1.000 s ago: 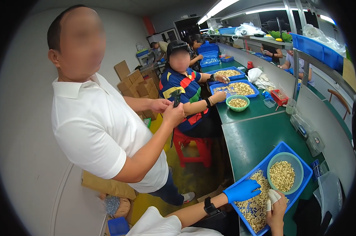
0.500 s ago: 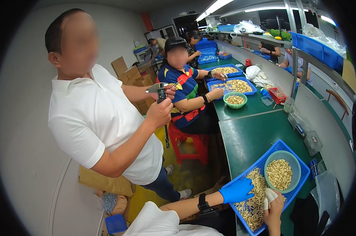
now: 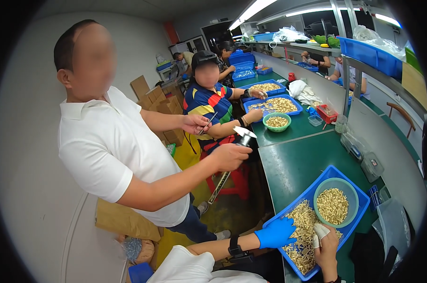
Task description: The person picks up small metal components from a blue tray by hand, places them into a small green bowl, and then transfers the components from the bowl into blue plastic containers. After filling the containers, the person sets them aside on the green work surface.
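Head view: a long green workbench [image 3: 298,165] is running along the right side of a workshop under strip lights, with a yellow floor [image 3: 190,160] beside it and more people sitting further up the line. A blue tray [image 3: 352,186] of small pale metal parts [image 3: 303,226] is sitting at the near bench edge; the left hand [image 3: 275,233], in a blue glove, is lying spread open on the tray's left rim, and the right hand [image 3: 327,246], with taped fingertips, is curling loosely over the parts, pinch not discernible. A green bowl [image 3: 337,203] of the same parts is sitting inside the tray just beyond the right hand, while a standing person in a white shirt [image 3: 114,151] is crowding the aisle at left, holding a metal tool [image 3: 244,139].
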The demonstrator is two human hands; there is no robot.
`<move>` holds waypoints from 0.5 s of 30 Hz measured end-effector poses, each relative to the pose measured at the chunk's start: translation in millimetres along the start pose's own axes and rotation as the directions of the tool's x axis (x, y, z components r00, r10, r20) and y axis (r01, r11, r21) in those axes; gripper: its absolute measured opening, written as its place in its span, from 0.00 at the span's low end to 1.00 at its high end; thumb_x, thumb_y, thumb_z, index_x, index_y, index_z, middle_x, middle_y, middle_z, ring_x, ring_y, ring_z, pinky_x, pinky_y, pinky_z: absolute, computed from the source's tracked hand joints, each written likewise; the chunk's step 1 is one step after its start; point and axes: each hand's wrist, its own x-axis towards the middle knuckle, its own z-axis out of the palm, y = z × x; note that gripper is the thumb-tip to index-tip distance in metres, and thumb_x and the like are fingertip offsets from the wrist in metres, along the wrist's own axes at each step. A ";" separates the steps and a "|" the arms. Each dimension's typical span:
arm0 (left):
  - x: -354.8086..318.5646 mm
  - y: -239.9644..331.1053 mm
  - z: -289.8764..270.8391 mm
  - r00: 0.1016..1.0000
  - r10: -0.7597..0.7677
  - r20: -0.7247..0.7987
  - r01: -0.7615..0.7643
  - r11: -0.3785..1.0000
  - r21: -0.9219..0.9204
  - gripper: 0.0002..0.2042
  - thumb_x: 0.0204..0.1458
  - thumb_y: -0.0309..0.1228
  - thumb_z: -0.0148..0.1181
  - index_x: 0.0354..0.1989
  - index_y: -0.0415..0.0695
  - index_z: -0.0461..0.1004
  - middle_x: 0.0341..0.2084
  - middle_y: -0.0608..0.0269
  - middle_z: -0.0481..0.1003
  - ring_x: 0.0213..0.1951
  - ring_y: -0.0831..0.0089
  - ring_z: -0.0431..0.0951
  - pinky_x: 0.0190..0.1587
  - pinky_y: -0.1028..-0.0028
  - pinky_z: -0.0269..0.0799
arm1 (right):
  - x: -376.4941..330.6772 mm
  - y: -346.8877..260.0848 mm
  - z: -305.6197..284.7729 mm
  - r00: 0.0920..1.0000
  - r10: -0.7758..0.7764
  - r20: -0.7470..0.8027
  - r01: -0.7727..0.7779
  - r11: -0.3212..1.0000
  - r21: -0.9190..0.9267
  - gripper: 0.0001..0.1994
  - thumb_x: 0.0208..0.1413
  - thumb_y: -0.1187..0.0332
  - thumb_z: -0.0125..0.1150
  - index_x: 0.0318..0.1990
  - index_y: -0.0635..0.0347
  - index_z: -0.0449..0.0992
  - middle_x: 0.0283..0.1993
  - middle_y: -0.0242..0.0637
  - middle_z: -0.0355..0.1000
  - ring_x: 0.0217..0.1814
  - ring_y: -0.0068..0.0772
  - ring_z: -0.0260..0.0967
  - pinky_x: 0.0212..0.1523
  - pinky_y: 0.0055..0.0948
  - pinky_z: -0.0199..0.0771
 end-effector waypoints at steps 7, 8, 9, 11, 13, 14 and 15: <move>0.7 1.5 -11.5 0.994 -0.009 0.107 0.009 1.000 0.001 0.22 0.53 0.47 0.55 0.39 0.36 0.71 0.35 0.47 0.69 0.36 0.51 0.73 0.37 0.59 0.72 | 1.6 -4.0 -3.5 1.000 0.016 0.000 -0.016 1.000 -0.001 0.15 0.47 0.78 0.58 0.45 0.66 0.74 0.43 0.46 0.74 0.46 0.53 0.70 0.47 0.42 0.71; 1.3 2.2 -12.6 0.986 -0.020 0.168 0.028 0.999 -0.042 0.22 0.53 0.47 0.55 0.39 0.36 0.71 0.36 0.47 0.69 0.37 0.51 0.73 0.38 0.58 0.72 | 3.8 -4.6 -2.8 1.000 0.009 0.000 -0.009 1.000 -0.005 0.15 0.46 0.78 0.59 0.44 0.66 0.74 0.43 0.46 0.74 0.46 0.52 0.70 0.47 0.42 0.71; 1.1 4.6 -11.1 0.973 -0.027 0.229 0.048 0.995 -0.084 0.22 0.53 0.47 0.55 0.40 0.36 0.72 0.36 0.46 0.69 0.37 0.50 0.73 0.38 0.58 0.72 | 5.8 -5.0 -2.0 1.000 0.004 0.000 -0.004 1.000 -0.010 0.14 0.46 0.78 0.60 0.43 0.67 0.75 0.43 0.46 0.74 0.46 0.51 0.70 0.46 0.41 0.71; -3.3 13.4 -6.4 0.978 0.015 0.206 0.018 0.988 -0.156 0.22 0.54 0.47 0.54 0.39 0.36 0.72 0.36 0.46 0.69 0.37 0.50 0.74 0.38 0.57 0.72 | 6.5 -6.1 -3.7 1.000 0.009 -0.002 -0.009 1.000 -0.019 0.14 0.45 0.78 0.61 0.42 0.67 0.75 0.42 0.46 0.74 0.46 0.51 0.70 0.46 0.41 0.72; -7.8 22.7 -4.0 0.989 0.064 0.132 -0.026 0.962 -0.273 0.22 0.54 0.47 0.53 0.36 0.35 0.74 0.35 0.44 0.71 0.38 0.49 0.74 0.39 0.55 0.72 | 7.9 -7.1 -4.6 1.000 0.016 0.011 -0.016 1.000 -0.021 0.14 0.46 0.77 0.61 0.42 0.67 0.75 0.43 0.45 0.74 0.47 0.50 0.70 0.46 0.41 0.72; -6.3 29.2 -2.2 0.988 0.070 0.137 -0.029 0.961 -0.275 0.22 0.54 0.47 0.53 0.36 0.35 0.74 0.35 0.44 0.71 0.38 0.49 0.74 0.39 0.55 0.72 | 8.2 -7.2 -4.6 1.000 0.017 0.018 -0.017 1.000 -0.021 0.14 0.46 0.77 0.61 0.43 0.67 0.76 0.43 0.45 0.74 0.47 0.50 0.70 0.46 0.41 0.72; -1.6 38.3 0.8 0.983 0.123 0.139 -0.082 0.960 -0.268 0.22 0.54 0.46 0.53 0.36 0.35 0.74 0.34 0.44 0.71 0.37 0.49 0.74 0.38 0.55 0.72 | 8.6 -7.0 -4.5 1.000 0.023 0.018 -0.022 0.999 -0.023 0.14 0.46 0.77 0.61 0.43 0.67 0.76 0.43 0.45 0.74 0.47 0.50 0.70 0.46 0.41 0.72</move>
